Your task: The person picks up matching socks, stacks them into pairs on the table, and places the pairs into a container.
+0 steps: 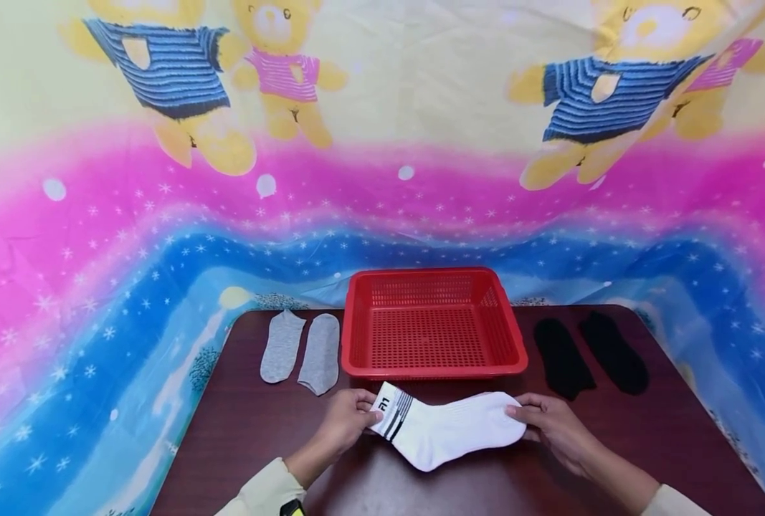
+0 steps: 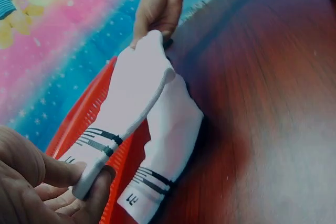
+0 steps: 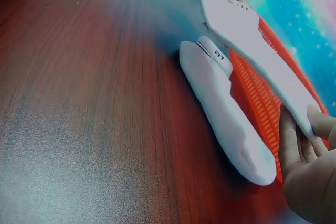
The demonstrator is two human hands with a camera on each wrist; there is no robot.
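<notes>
A white crew sock (image 1: 449, 430) with black stripes and dark lettering at the cuff is stretched sideways between both hands. My left hand (image 1: 350, 417) pinches it at the cuff, thumb on top. At the toe end, my right hand (image 1: 553, 426) grips it between thumb and fingers. A second white sock (image 2: 176, 114) of the same pattern lies on the table below, seen in both wrist views; in the head view the held sock hides it.
Just beyond the hands stands a red plastic basket (image 1: 434, 372). Two grey ankle socks (image 1: 282, 349) lie to its left, two black socks (image 1: 564, 358) to its right. The dark wooden table (image 1: 240, 444) backs onto a patterned cloth (image 1: 388, 179).
</notes>
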